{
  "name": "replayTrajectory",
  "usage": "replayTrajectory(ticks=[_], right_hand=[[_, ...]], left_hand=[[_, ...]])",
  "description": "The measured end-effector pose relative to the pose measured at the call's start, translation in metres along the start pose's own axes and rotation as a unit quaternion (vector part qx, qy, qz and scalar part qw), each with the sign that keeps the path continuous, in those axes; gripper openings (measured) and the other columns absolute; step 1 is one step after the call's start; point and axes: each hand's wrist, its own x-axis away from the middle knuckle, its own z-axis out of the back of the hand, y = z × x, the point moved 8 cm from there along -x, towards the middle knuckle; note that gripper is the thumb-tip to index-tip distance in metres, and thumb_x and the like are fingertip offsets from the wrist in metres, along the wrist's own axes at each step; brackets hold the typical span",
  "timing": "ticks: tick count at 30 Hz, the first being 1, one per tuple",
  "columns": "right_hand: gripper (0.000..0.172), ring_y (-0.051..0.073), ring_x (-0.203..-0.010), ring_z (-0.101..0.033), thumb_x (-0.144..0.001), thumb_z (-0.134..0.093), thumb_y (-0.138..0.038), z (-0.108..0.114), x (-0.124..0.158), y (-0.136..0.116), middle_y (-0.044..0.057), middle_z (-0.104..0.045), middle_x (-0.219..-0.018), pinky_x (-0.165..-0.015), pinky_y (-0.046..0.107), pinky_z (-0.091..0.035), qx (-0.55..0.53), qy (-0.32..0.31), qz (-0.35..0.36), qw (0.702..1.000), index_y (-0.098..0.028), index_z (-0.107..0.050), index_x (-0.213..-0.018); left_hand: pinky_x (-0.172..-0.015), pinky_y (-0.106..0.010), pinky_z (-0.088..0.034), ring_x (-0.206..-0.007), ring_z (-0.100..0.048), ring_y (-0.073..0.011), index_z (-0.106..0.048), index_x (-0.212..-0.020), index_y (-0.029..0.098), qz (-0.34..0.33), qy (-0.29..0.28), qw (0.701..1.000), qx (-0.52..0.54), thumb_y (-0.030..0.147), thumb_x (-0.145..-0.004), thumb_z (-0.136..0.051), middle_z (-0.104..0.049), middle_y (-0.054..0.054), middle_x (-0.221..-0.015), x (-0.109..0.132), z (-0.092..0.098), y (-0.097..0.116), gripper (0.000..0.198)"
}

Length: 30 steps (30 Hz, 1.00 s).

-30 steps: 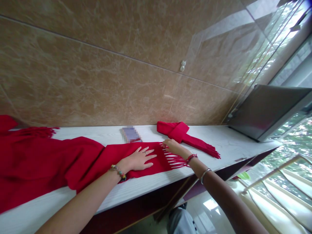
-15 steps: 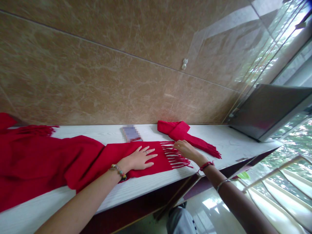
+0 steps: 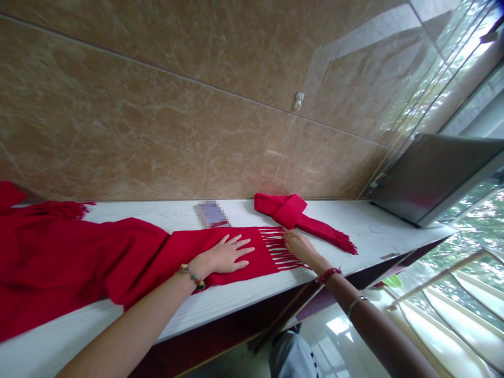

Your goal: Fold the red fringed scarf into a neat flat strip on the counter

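Note:
A long red scarf [image 3: 134, 252] stretches across the white shelf from the left, rumpled at left and flatter toward its fringed end. My left hand [image 3: 226, 255] lies flat on it near that end, fingers spread, a ring on one finger. Over the fringe [image 3: 277, 247], my right hand [image 3: 301, 245] has its fingers bent together on the strands; the fingertips are partly hidden. Behind the right hand lies a second red scarf [image 3: 291, 210], folded narrow, its fringe pointing right.
A blurred flat rectangular item [image 3: 212, 214] lies behind the long scarf. More red fringed cloth [image 3: 59, 210] is at the far left. A brown tiled wall [image 3: 177, 131] backs the white shelf [image 3: 346, 220]. A dark grey box-like object [image 3: 437, 178] stands at the right end.
My right hand has moved slightly down and toward the front edge along the fringe. My left hand stays flat in the same place.

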Motion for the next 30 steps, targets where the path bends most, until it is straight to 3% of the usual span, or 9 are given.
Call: replayTrajectory(ticks=[2,5,9,12,16,20,24,27,30], right_hand=[[0.023,0.021,-0.087,-0.057,-0.080,-0.041,-0.008,0.007,0.001,0.001,0.013,-0.064,-0.090,-0.083,0.033,-0.044,0.003,0.009,-0.009,1.000,-0.010,-0.064,-0.085],[0.026,0.019,-0.094,-0.055,-0.082,-0.039,-0.010,0.015,-0.002,-0.018,0.012,-0.062,-0.100,-0.086,0.032,-0.043,-0.046,0.046,0.011,0.998,-0.013,-0.062,-0.094],[0.028,0.019,-0.100,-0.054,-0.085,-0.040,-0.015,0.007,-0.001,-0.039,0.010,-0.060,-0.108,-0.087,0.035,-0.044,-0.151,0.064,0.074,0.984,-0.016,-0.057,-0.108],[0.027,0.020,-0.094,-0.057,-0.084,-0.040,-0.015,-0.004,0.008,-0.010,0.010,-0.062,-0.102,-0.084,0.037,-0.046,-0.146,0.071,0.029,0.986,-0.016,-0.060,-0.101],[0.027,0.024,-0.095,-0.056,-0.083,-0.038,-0.015,0.001,0.015,0.024,0.016,-0.061,-0.100,-0.085,0.041,-0.046,-0.109,0.114,-0.030,0.987,-0.012,-0.063,-0.092],[0.033,0.022,-0.110,-0.049,-0.086,-0.038,-0.023,0.007,0.001,-0.015,0.015,-0.054,-0.118,-0.094,0.039,-0.041,-0.140,0.106,0.036,0.984,-0.013,-0.056,-0.112],[0.047,0.022,-0.125,-0.034,-0.089,-0.035,-0.034,-0.014,-0.010,-0.049,0.013,-0.040,-0.135,-0.101,0.041,-0.032,-0.149,0.007,0.100,0.984,-0.015,-0.037,-0.132],[0.047,0.023,-0.127,-0.032,-0.091,-0.029,-0.035,-0.030,-0.004,-0.023,0.013,-0.038,-0.136,-0.102,0.045,-0.028,-0.128,-0.033,0.062,0.989,-0.014,-0.035,-0.133],[0.045,0.026,-0.126,-0.032,-0.091,-0.029,-0.032,-0.026,0.004,0.012,0.017,-0.040,-0.134,-0.102,0.048,-0.028,-0.102,-0.001,-0.001,0.995,-0.011,-0.042,-0.129]], left_hand=[[-0.102,-0.054,-0.011,-0.131,-0.016,-0.0275,-0.029,-0.134,0.034,0.001,0.000,1.000,0.001,0.050,-0.088,-0.030,-0.022,0.001,-0.144,0.000,0.000,0.000,0.049],[-0.102,-0.054,-0.010,-0.132,-0.015,-0.0273,-0.028,-0.135,0.033,0.002,0.004,1.000,0.000,0.050,-0.089,-0.030,-0.022,0.001,-0.145,-0.001,-0.001,-0.002,0.049],[-0.102,-0.053,-0.011,-0.132,-0.015,-0.0273,-0.028,-0.135,0.034,0.003,0.001,1.000,-0.002,0.051,-0.089,-0.030,-0.022,0.001,-0.144,0.000,-0.001,-0.001,0.049],[-0.102,-0.052,-0.012,-0.132,-0.015,-0.0272,-0.029,-0.135,0.034,0.007,-0.001,1.000,-0.005,0.050,-0.089,-0.030,-0.022,0.001,-0.144,0.002,0.001,0.000,0.049],[-0.102,-0.052,-0.012,-0.132,-0.015,-0.0276,-0.028,-0.135,0.033,0.007,-0.003,1.000,-0.008,0.049,-0.089,-0.029,-0.021,0.000,-0.145,0.002,0.002,0.002,0.048],[-0.102,-0.052,-0.012,-0.132,-0.015,-0.0273,-0.029,-0.135,0.033,0.002,0.005,1.000,-0.010,0.051,-0.089,-0.028,-0.022,0.000,-0.144,0.001,0.001,0.000,0.049],[-0.102,-0.051,-0.013,-0.132,-0.015,-0.0271,-0.027,-0.135,0.032,0.010,0.000,1.000,-0.017,0.051,-0.089,-0.028,-0.022,0.000,-0.144,0.001,0.000,0.000,0.051],[-0.102,-0.051,-0.014,-0.131,-0.016,-0.0265,-0.025,-0.136,0.032,0.011,-0.005,1.000,-0.018,0.050,-0.089,-0.028,-0.022,0.000,-0.144,0.002,0.002,0.001,0.050],[-0.102,-0.053,-0.013,-0.132,-0.015,-0.0269,-0.026,-0.136,0.032,0.010,-0.002,1.000,-0.014,0.050,-0.089,-0.028,-0.022,0.001,-0.144,0.002,0.002,0.001,0.050]])
